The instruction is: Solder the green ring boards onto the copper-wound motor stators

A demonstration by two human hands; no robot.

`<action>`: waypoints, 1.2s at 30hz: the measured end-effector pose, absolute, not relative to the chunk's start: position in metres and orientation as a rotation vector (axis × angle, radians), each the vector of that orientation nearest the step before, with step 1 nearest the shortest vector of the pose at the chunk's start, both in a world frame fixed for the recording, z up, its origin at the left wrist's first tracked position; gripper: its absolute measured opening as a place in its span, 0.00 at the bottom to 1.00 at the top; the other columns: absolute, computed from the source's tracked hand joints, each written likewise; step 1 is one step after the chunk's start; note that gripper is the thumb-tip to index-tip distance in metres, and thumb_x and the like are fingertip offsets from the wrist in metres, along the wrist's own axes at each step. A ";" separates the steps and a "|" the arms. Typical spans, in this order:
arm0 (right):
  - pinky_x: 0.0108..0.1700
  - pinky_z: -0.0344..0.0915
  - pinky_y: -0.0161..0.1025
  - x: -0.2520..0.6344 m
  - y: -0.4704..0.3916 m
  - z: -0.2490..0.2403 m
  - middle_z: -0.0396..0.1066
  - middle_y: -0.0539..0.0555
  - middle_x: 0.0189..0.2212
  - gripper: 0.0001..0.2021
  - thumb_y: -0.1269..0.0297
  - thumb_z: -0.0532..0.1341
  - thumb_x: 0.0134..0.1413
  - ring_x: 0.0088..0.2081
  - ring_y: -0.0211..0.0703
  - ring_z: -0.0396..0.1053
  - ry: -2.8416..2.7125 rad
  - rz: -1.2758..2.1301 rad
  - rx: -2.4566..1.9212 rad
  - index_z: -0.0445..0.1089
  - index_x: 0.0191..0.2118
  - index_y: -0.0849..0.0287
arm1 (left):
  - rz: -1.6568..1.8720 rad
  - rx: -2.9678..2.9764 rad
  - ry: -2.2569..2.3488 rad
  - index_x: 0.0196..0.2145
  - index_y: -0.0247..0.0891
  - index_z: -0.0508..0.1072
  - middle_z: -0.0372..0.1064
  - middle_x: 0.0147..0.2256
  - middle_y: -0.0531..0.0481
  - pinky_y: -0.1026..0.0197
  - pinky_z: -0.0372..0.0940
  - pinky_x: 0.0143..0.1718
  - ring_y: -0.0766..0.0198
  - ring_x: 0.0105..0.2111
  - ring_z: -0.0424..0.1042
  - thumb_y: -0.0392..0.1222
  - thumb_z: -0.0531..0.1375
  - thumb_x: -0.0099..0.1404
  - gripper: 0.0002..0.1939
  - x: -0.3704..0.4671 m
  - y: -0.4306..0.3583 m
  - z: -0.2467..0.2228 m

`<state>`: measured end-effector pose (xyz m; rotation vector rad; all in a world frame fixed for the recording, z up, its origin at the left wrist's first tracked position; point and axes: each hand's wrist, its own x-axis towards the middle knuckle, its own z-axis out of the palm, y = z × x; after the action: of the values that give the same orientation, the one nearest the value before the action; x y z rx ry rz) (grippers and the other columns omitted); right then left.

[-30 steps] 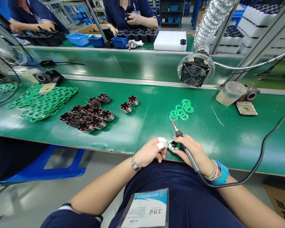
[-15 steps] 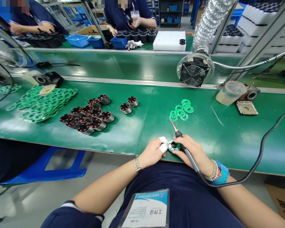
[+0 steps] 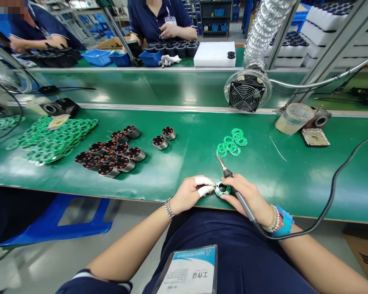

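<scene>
Near the table's front edge, my right hand (image 3: 248,195) holds a soldering iron (image 3: 243,204) and grips the right side of a round part with a green ring board (image 3: 222,188). The iron's tip points away from me, beside loose green ring boards (image 3: 233,143). My left hand (image 3: 190,192), with white covers on two fingers, has its fingertips at the part's left side; thumb and finger are close together, and what lies between them is too small to tell. Copper-wound metal cylinders (image 3: 122,163) stand to the left, two of them (image 3: 160,142) apart from the group.
A heap of green boards (image 3: 52,143) lies at the far left. A fan (image 3: 247,96) on a foil duct hangs at the back. At the right are a cloudy cup (image 3: 294,118), a sponge tray (image 3: 315,137) and the iron's black cable. Two people sit across the table.
My left hand's covered fingers have straightened and spread a little, shifting left on the part. The person opposite has moved their hands together. The view has shifted slightly.
</scene>
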<state>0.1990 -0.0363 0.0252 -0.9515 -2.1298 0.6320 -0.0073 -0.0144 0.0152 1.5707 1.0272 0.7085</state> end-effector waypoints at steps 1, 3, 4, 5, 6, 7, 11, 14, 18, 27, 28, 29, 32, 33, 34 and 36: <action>0.40 0.65 0.39 0.199 -0.036 0.025 0.67 0.56 0.37 0.12 0.68 0.59 0.55 0.37 0.42 0.64 -2.132 0.628 -0.953 0.62 0.46 0.58 | 0.707 1.564 1.015 0.31 0.34 0.72 0.67 0.29 0.50 0.65 0.65 0.27 0.68 0.25 0.66 0.41 0.57 0.59 0.07 -0.005 -0.014 0.016; 0.39 0.65 0.39 0.199 -0.036 0.025 0.67 0.56 0.37 0.12 0.68 0.58 0.55 0.37 0.42 0.64 -2.138 0.620 -0.957 0.62 0.46 0.58 | 0.686 1.517 1.006 0.29 0.35 0.69 0.65 0.26 0.51 0.66 0.65 0.26 0.68 0.25 0.66 0.41 0.57 0.59 0.06 0.000 -0.015 0.018; 0.39 0.65 0.39 0.199 -0.036 0.025 0.67 0.56 0.36 0.12 0.68 0.58 0.55 0.37 0.42 0.64 -2.140 0.617 -0.957 0.62 0.46 0.58 | 0.677 1.492 1.012 0.28 0.35 0.68 0.65 0.25 0.52 0.66 0.64 0.25 0.68 0.24 0.66 0.41 0.57 0.59 0.06 0.003 -0.016 0.018; 0.39 0.65 0.39 0.199 -0.036 0.025 0.67 0.56 0.36 0.12 0.68 0.58 0.56 0.37 0.42 0.64 -2.142 0.612 -0.954 0.62 0.46 0.58 | 0.682 1.477 1.036 0.28 0.35 0.67 0.64 0.24 0.53 0.66 0.64 0.24 0.69 0.23 0.66 0.40 0.57 0.59 0.06 0.007 -0.017 0.019; 0.40 0.65 0.39 0.198 -0.036 0.024 0.67 0.56 0.36 0.12 0.68 0.58 0.56 0.38 0.43 0.63 -2.143 0.608 -0.952 0.61 0.46 0.58 | 0.705 1.481 1.079 0.28 0.35 0.66 0.64 0.23 0.53 0.66 0.64 0.24 0.69 0.22 0.66 0.40 0.56 0.58 0.05 0.011 -0.020 0.019; 0.40 0.65 0.40 0.198 -0.036 0.024 0.67 0.56 0.37 0.12 0.68 0.58 0.56 0.38 0.43 0.63 -2.145 0.604 -0.951 0.61 0.46 0.58 | 0.745 1.509 1.143 0.27 0.35 0.66 0.64 0.22 0.53 0.66 0.63 0.23 0.69 0.22 0.65 0.39 0.56 0.58 0.05 0.015 -0.023 0.018; 0.39 0.65 0.40 0.197 -0.037 0.023 0.67 0.57 0.37 0.11 0.68 0.58 0.56 0.37 0.43 0.63 -2.145 0.602 -0.969 0.61 0.46 0.58 | 0.964 1.776 1.413 0.27 0.35 0.67 0.66 0.25 0.51 0.65 0.65 0.26 0.68 0.24 0.67 0.37 0.56 0.59 0.04 0.023 -0.039 0.009; 0.39 0.65 0.40 0.197 -0.037 0.023 0.67 0.56 0.37 0.11 0.68 0.57 0.56 0.37 0.43 0.62 -2.146 0.607 -0.972 0.61 0.46 0.58 | 1.103 1.992 1.337 0.32 0.36 0.69 0.69 0.29 0.48 0.63 0.67 0.31 0.66 0.29 0.70 0.35 0.54 0.62 0.05 0.018 -0.050 0.002; 0.38 0.65 0.40 0.197 -0.036 0.022 0.67 0.56 0.37 0.11 0.68 0.57 0.56 0.37 0.43 0.62 -2.140 0.602 -0.944 0.61 0.46 0.57 | 1.040 2.261 1.120 0.44 0.36 0.67 0.70 0.37 0.44 0.62 0.69 0.36 0.64 0.35 0.71 0.31 0.51 0.62 0.13 0.002 -0.055 0.000; 0.38 0.65 0.39 0.199 -0.036 0.022 0.66 0.55 0.34 0.11 0.67 0.57 0.57 0.36 0.42 0.62 -2.138 0.612 -0.959 0.62 0.46 0.58 | 0.947 2.646 1.091 0.49 0.34 0.64 0.72 0.39 0.42 0.59 0.70 0.40 0.60 0.40 0.71 0.29 0.49 0.61 0.19 -0.003 -0.050 0.003; 0.38 0.65 0.39 0.198 -0.036 0.022 0.66 0.55 0.34 0.11 0.67 0.57 0.57 0.36 0.42 0.62 -2.138 0.611 -0.962 0.62 0.46 0.58 | 0.914 2.677 1.134 0.50 0.34 0.64 0.72 0.39 0.42 0.58 0.70 0.39 0.58 0.40 0.71 0.29 0.49 0.61 0.19 -0.001 -0.052 0.004; 0.38 0.65 0.39 0.198 -0.036 0.022 0.67 0.55 0.35 0.11 0.67 0.57 0.57 0.36 0.42 0.62 -2.139 0.610 -0.963 0.62 0.46 0.58 | 0.857 2.710 1.191 0.50 0.33 0.64 0.72 0.40 0.41 0.57 0.70 0.39 0.57 0.40 0.71 0.29 0.49 0.61 0.19 0.001 -0.054 0.006; 0.38 0.66 0.40 0.197 -0.038 0.021 0.68 0.56 0.36 0.11 0.67 0.57 0.56 0.35 0.42 0.63 -2.137 0.605 -0.971 0.62 0.46 0.58 | 0.609 2.766 1.330 0.51 0.33 0.64 0.70 0.44 0.38 0.52 0.69 0.37 0.51 0.43 0.70 0.29 0.48 0.62 0.19 0.004 -0.057 0.017; 0.38 0.66 0.40 0.197 -0.039 0.021 0.68 0.56 0.36 0.11 0.67 0.57 0.56 0.35 0.43 0.64 -2.134 0.610 -0.978 0.62 0.46 0.58 | 0.541 2.744 1.340 0.50 0.33 0.64 0.70 0.44 0.39 0.52 0.69 0.38 0.50 0.43 0.70 0.30 0.49 0.62 0.19 0.004 -0.056 0.021; 0.38 0.67 0.41 0.197 -0.039 0.022 0.69 0.56 0.37 0.12 0.66 0.58 0.56 0.36 0.43 0.65 -2.127 0.625 -0.985 0.62 0.46 0.57 | 0.496 2.696 1.329 0.50 0.35 0.65 0.70 0.44 0.39 0.52 0.69 0.38 0.51 0.43 0.70 0.31 0.49 0.62 0.18 0.003 -0.054 0.026; 0.42 0.68 0.42 0.201 -0.039 0.025 0.69 0.58 0.41 0.15 0.65 0.59 0.55 0.40 0.44 0.68 -2.091 0.659 -1.009 0.61 0.48 0.57 | 0.462 2.542 1.286 0.50 0.38 0.64 0.69 0.44 0.42 0.53 0.68 0.41 0.54 0.42 0.70 0.36 0.53 0.62 0.17 0.001 -0.046 0.036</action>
<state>0.2011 -0.0388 0.0254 -1.0092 -2.0912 0.6585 0.0011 -0.0460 0.0355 2.5416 1.2864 0.4617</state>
